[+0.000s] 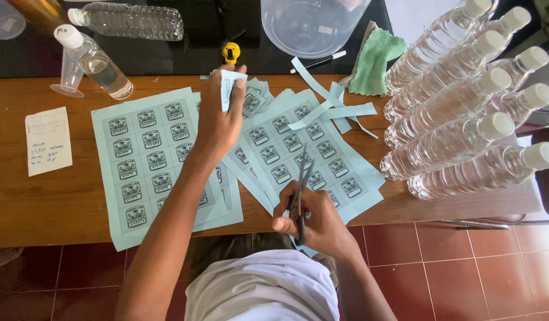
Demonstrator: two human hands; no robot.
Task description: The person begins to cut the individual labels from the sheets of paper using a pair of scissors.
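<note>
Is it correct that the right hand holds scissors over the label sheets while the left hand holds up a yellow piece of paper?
Not quite. In the head view the left hand holds a light blue paper piece, not yellow. The right hand does hold scissors over the label sheets.

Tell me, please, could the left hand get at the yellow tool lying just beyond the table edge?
Probably yes. The left hand is up by the yellow tool with nothing between them, but its fingers already pinch a cut label, so it would have to drop that first.
</note>
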